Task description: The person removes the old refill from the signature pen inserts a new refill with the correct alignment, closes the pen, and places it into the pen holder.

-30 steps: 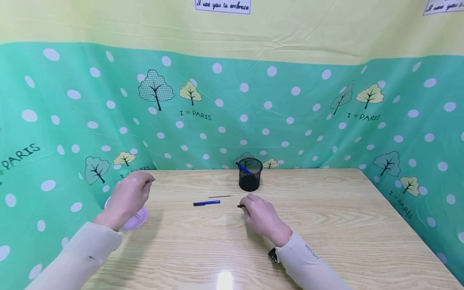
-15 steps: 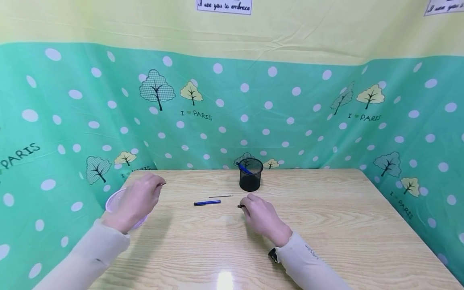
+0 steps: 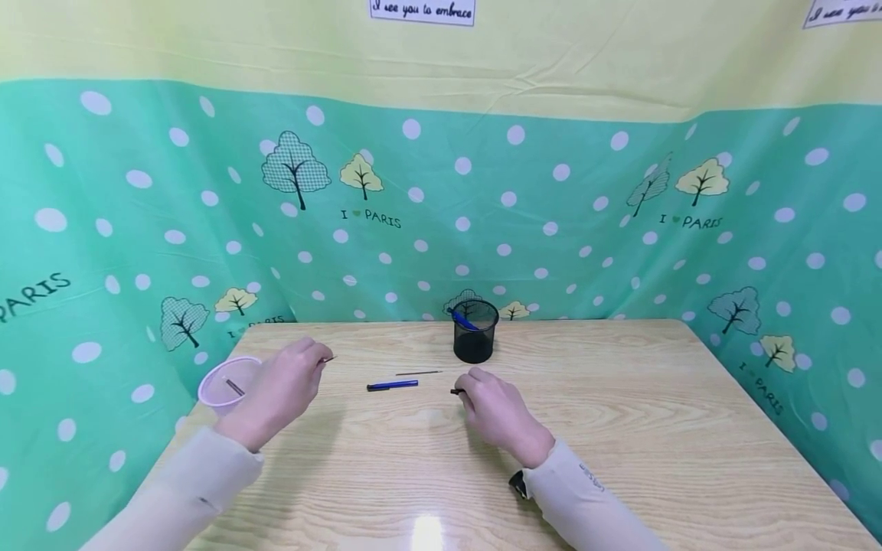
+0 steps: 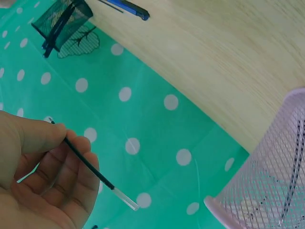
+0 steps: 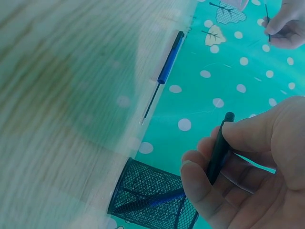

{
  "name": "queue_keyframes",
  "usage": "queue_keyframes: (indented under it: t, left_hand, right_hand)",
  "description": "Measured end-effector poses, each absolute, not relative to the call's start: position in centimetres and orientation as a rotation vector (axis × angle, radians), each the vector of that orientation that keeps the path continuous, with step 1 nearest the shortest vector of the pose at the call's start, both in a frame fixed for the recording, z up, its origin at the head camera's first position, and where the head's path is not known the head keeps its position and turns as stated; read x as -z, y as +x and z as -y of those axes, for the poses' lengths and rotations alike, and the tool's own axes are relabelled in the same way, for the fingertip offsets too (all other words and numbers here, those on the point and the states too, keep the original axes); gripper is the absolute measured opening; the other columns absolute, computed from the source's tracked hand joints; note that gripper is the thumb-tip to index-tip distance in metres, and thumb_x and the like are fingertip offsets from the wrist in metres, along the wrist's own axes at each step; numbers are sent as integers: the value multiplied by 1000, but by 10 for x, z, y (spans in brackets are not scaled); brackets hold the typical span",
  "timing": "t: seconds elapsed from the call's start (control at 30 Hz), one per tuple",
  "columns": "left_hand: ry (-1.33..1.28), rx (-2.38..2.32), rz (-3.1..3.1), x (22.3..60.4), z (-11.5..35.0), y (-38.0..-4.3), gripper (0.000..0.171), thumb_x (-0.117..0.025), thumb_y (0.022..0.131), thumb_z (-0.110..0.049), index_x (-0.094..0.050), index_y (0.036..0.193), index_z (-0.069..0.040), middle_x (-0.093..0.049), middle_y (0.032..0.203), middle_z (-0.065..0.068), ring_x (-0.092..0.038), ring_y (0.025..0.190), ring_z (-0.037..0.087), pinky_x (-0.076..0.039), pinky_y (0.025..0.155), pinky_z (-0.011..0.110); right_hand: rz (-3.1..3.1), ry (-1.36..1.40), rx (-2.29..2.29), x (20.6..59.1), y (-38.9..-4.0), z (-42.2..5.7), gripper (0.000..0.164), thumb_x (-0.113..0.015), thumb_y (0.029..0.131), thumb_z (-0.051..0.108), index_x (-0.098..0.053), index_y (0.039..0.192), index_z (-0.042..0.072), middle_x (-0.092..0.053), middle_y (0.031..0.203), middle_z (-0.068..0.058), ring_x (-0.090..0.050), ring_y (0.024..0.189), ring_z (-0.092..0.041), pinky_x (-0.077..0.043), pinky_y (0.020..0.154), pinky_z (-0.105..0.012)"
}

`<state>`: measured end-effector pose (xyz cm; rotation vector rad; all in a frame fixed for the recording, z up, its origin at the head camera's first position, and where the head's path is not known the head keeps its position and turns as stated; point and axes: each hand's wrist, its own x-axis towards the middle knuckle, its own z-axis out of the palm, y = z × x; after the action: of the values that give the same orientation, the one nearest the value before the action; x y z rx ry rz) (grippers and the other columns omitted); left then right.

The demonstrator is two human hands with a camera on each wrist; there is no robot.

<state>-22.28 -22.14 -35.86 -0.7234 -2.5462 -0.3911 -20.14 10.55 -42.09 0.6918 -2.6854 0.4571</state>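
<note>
Fingers, left hand: pinched together on a thin black plastic stick with a clear end and a tiny pointy tip.
Fingers, right hand: pinched too, on a short black plastic tube.
Blue pen on the table: a long blue-and-black plastic pen lies on the pale wooden table, between the hands, and nobody touches it.
Loose stick: a thin dark stick with a pale tip lies just behind that pen, not touching it.
Black cup: a round black mesh cup stands farther back, with a blue plastic pen leaning in it.
Pink cup: a round pale pink mesh cup sits by the left arm, with thin dark sticks inside.
What moved: the left hand came across from the pink cup toward the middle; the right hand stayed put.
What that means: the black stick is closer to the black tube now, but they are still well apart, so I'd say they aren't joined yet.
</note>
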Motion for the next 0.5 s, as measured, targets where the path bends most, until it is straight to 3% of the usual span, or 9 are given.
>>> queue_keyframes:
  t: [0.5]
  left_hand:
    - [-749,369,2587,369,207,-219,19,-58,84,6,-69,96,-4,-64,85,5,-64,79,26,-54,68,40]
  right_hand:
    - [2705,690,-446,420,-201,-104,10,-61,91,10,-68,97,12,-55,83,7,-52,70,-6,-48,59,-24]
